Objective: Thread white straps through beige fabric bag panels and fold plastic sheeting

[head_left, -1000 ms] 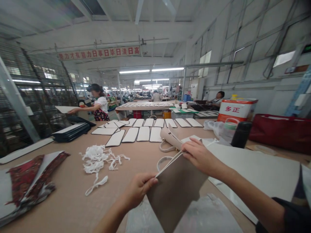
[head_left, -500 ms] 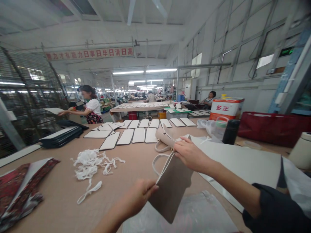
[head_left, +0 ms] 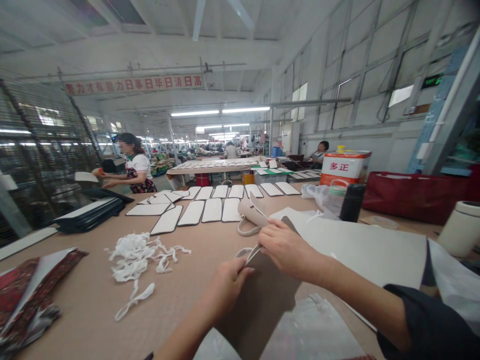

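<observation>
A taupe piece (head_left: 255, 310) is held up at a slant above the bench (head_left: 86, 300), partly in front of a translucent plastic sheet (head_left: 313, 325). Its pale upper edge is pinched by the left hand (head_left: 233, 282); farther along, the grip of the right hand (head_left: 285, 247) is clamped on it too. White strips (head_left: 131, 255) are heaped to the left, and dark-edged white panels (head_left: 192, 213) are laid out beyond.

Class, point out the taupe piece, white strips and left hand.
Taupe piece (head_left: 258, 300), head view: its broad face.
White strips (head_left: 131, 252), head view: the pile's middle.
Left hand (head_left: 229, 284), head view: the hand's back.
</observation>
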Tool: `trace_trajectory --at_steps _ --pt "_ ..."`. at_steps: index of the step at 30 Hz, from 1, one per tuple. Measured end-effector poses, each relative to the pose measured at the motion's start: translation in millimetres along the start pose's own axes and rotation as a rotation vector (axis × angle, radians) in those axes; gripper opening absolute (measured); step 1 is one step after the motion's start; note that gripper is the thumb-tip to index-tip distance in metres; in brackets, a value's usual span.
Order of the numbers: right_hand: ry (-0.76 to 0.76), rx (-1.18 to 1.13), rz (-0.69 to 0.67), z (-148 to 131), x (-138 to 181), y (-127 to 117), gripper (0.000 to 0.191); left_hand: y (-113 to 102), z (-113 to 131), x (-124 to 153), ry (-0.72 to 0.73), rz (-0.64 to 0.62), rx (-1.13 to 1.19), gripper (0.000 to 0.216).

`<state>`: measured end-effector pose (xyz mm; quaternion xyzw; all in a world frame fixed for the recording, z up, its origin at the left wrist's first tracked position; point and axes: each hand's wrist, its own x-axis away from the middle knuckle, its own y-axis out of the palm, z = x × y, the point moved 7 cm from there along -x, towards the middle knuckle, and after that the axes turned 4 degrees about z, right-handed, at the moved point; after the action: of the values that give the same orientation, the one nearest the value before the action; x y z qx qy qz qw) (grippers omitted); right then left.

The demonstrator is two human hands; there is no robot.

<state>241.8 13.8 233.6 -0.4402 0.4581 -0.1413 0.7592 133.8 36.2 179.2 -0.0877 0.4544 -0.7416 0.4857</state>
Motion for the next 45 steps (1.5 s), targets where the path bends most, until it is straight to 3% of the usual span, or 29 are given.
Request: trace_trajectory --at_steps 4,7,11,13,18,21,25,34,38,45 --pt "-0.005 -0.058 -0.026 -8 2 2 0.008 1 4 -3 0.027 -0.034 -0.016 0.021" --pt "0.013 -0.227 -0.055 -2 4 -3 0.005 -3 4 -2 0.049 -0.064 -0.037 0.024" --pt "0.204 -0.553 0.083 37 9 -31 0.047 -10 0 1 0.035 -0.158 -0.047 0.029" --pt "0.275 -0.604 0.153 56 14 -41 0.057 -14 -3 3 0.014 -0.195 -0.031 0.031" --pt "0.335 -0.798 0.011 61 25 -11 0.05 -20 -4 5 0.005 -0.219 0.04 0.033" --pt "0.362 -0.889 0.056 57 28 6 0.037 -21 -4 5 -0.006 -0.23 0.058 0.035" --pt "0.369 -0.882 0.14 52 24 7 0.026 -20 3 2 0.004 -0.202 0.046 0.032" --pt "0.352 -0.816 0.126 29 16 -7 0.02 -11 29 -18 0.166 0.038 -0.09 0.028" --pt "0.353 -0.734 0.118 27 19 -16 0.031 -13 31 -20 0.187 0.102 -0.06 0.031" --pt "0.379 -0.689 0.206 36 35 -34 0.021 -6 13 -8 0.135 0.002 0.082 0.028"
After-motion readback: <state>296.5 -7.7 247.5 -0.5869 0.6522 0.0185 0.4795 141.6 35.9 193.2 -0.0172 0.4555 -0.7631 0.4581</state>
